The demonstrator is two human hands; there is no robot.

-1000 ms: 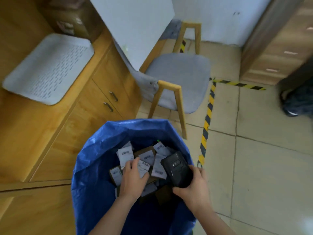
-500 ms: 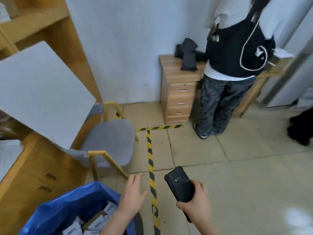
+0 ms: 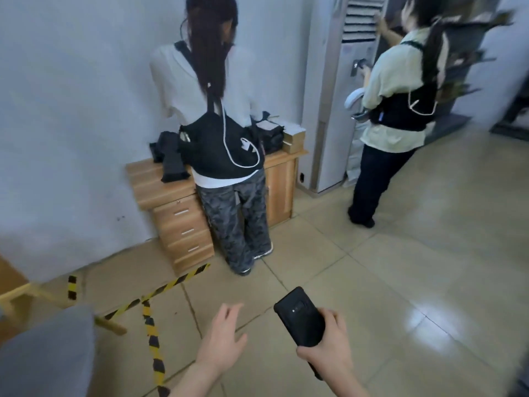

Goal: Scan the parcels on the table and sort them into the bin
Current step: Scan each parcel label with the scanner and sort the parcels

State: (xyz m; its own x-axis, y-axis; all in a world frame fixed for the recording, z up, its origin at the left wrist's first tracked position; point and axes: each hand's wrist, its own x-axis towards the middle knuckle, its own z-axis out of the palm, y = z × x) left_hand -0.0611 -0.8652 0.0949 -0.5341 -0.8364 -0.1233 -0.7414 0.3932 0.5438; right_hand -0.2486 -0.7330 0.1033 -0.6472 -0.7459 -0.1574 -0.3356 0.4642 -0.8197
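1. The right hand point(image 3: 329, 343) is wrapped around the lower body of a black handheld scanner point(image 3: 300, 318), whose head points up and away over the floor. The grip looks firm; I would hold it that way and leave the trigger alone until a label is in front of it.
2. The left hand point(image 3: 221, 342) is empty, fingers point(image 3: 229, 310) loosely spread, palm down, just left of the scanner. It is free to take the next parcel.
3. No parcel and no bin shows anywhere in this view, so the task's things lie outside it. The step in hand reads as turning to find the next parcel.
4. Below both hands is bare tiled floor; to their left a yellow-and-black floor tape point(image 3: 151, 333) runs past a grey chair seat point(image 3: 48, 351).
5. Ahead of the hands a person in patterned trousers point(image 3: 234, 222) stands against a wooden surface point(image 3: 154, 179); a second person point(image 3: 392, 116) stands farther right. Turn with the scanner tucked close to avoid bumping them.
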